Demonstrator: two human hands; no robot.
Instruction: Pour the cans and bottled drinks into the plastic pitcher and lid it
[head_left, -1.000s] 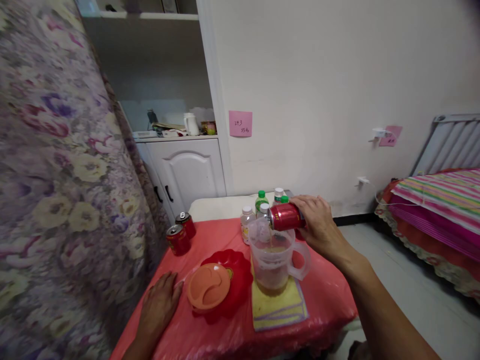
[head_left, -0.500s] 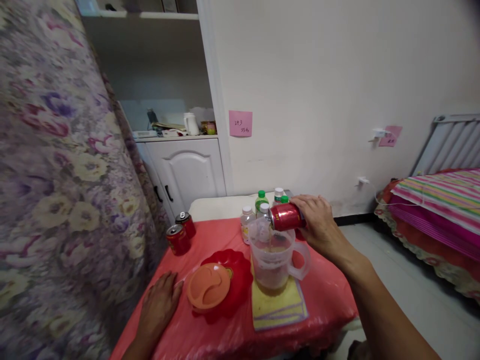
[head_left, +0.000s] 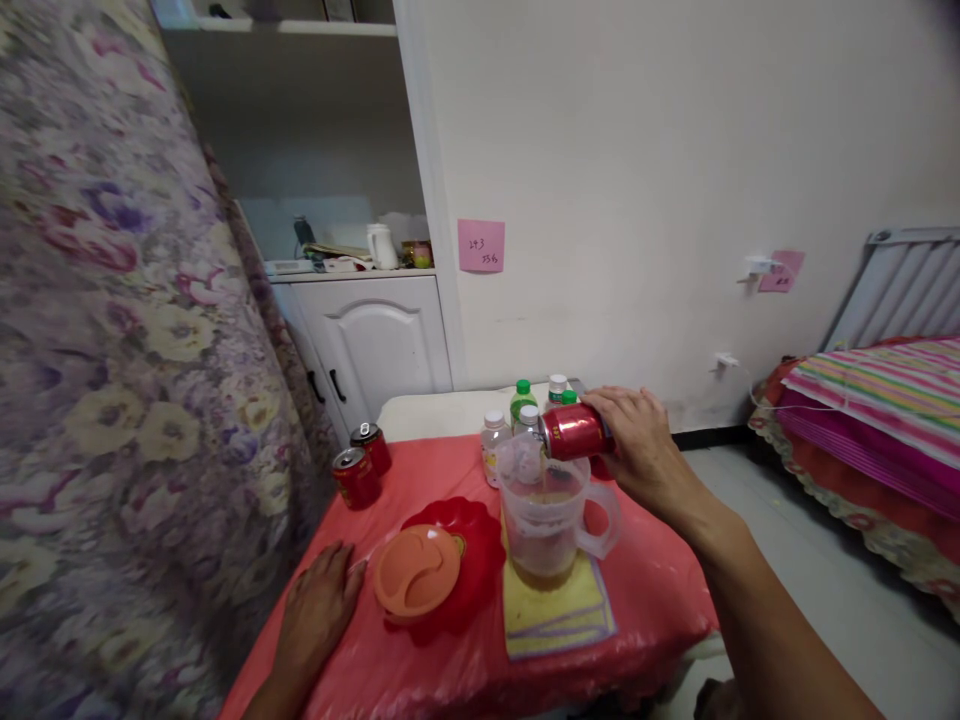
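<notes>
My right hand (head_left: 637, 452) grips the red can (head_left: 574, 432) tipped sideways, mouth over the clear pitcher (head_left: 544, 525) so liquid, apparently flowing, lands inside; my left hand (head_left: 322, 605) lies flat, open and empty, on the red table cover (head_left: 660, 590) as a brace.

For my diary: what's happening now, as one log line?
right hand: holds red can tipped over pitcher | left hand: flat on red tablecloth | pitcher: on yellow cloth

The right hand (head_left: 641, 450) hides one end of the red can (head_left: 572, 432), and the pink note (head_left: 481, 246) is illegibly small.
</notes>
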